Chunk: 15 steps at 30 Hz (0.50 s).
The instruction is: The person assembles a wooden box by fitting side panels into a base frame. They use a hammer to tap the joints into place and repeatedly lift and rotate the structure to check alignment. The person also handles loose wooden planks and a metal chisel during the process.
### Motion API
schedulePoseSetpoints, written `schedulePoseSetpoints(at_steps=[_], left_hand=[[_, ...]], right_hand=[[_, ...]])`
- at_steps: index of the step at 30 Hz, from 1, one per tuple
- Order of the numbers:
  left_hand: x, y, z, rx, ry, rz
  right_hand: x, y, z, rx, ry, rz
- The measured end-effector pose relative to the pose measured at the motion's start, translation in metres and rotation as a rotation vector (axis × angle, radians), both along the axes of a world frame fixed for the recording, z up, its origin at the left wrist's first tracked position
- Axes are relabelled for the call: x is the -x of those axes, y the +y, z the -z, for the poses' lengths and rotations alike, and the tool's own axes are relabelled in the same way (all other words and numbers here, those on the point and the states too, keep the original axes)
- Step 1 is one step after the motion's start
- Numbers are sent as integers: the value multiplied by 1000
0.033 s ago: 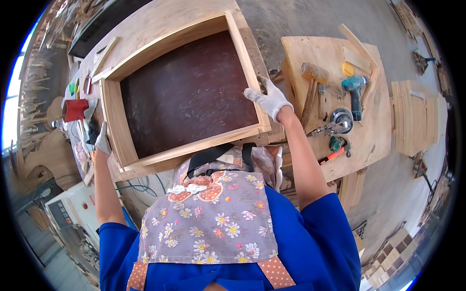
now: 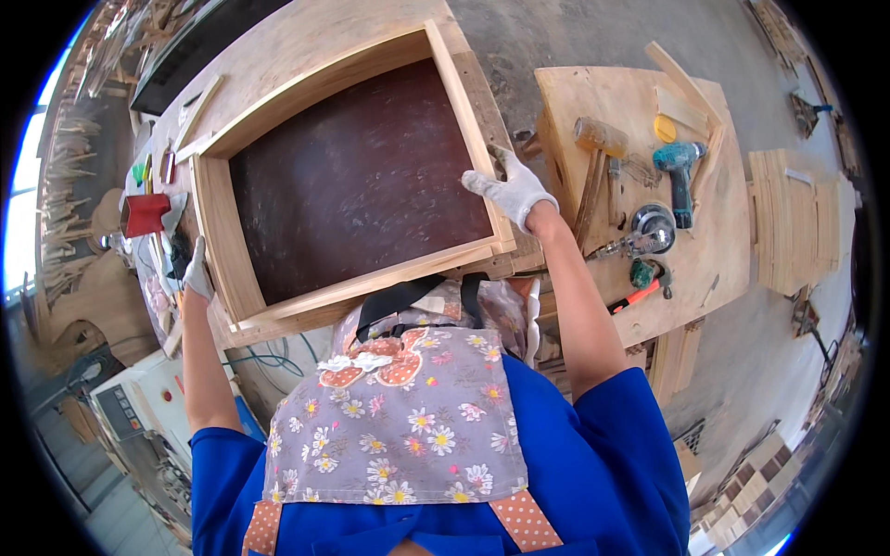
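Note:
A shallow wooden drawer box (image 2: 380,281) with a dark reddish-brown bottom panel (image 2: 357,176) lies before me, its pale rims facing up. My right hand (image 2: 514,193), in a whitish glove, grips the right side rail near its front corner. The glove's fingers reach over the rim towards the inside. Against the outer face of the left side rests my left hand (image 2: 197,271), also gloved, fingers pointing away from me and partly hidden. Between the two hands the box is held at both ends.
The workbench (image 2: 389,14) carries a red box-like item (image 2: 146,213) at left. On a plywood table (image 2: 575,88) to the right are a mallet (image 2: 601,139), a teal cordless drill (image 2: 680,167), a round clear-and-metal tool (image 2: 652,230) and a hammer with an orange handle (image 2: 638,295). Stacked boards (image 2: 797,222) stand farther right.

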<state>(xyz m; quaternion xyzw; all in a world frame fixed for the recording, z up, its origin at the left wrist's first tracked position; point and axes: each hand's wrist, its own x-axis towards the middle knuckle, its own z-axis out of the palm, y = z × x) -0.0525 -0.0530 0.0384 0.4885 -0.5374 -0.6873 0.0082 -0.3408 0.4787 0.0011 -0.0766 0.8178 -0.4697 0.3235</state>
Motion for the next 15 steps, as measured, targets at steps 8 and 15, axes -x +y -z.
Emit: schedulePoseSetpoints(at_steps=[8,15], left_hand=[[-10,-21,29,26,-279,-48],[-2,-9,36,305,-345,-146]], right_hand=[[5,17,2,7,80,165],[-6,31,81,-184,-164,134]])
